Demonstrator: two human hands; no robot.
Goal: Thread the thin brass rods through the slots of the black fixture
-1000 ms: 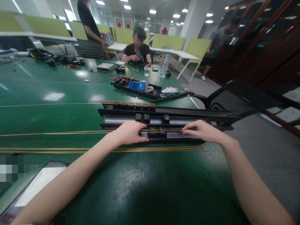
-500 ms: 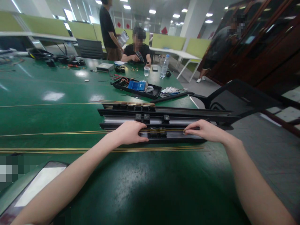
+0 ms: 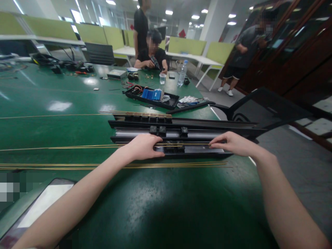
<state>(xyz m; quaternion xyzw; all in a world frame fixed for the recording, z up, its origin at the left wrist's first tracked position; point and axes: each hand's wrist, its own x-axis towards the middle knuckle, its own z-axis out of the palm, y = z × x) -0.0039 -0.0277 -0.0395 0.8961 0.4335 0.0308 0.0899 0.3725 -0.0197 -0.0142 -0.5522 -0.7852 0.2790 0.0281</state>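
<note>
My left hand (image 3: pixel 146 147) grips across the near black channel (image 3: pixel 197 155), fingers at its back wall and thumb at its front. Just right of it, small black blocks (image 3: pixel 175 147) sit inside the channel. Thin brass rods (image 3: pixel 85 147) run from the left, beneath my left hand, and over the blocks. With thumb and fingertips pinched, my right hand (image 3: pixel 228 142) holds the right end of one thin rod above the channel. Further brass rods (image 3: pixel 181 165) lie on the table in front of the channel.
Behind are more black channels (image 3: pixel 207 122) with blocks and rods. A black tray (image 3: pixel 171 102) with a blue pack, a water bottle (image 3: pixel 183 73) and a plastic cup (image 3: pixel 162 79) stand farther back. A chair (image 3: pixel 267 107) is at right. One person sits opposite; two others stand.
My right hand has moved a little to the right, with the rod's end in its fingers. My left hand has stayed put. In the background, a standing person has shifted right.
</note>
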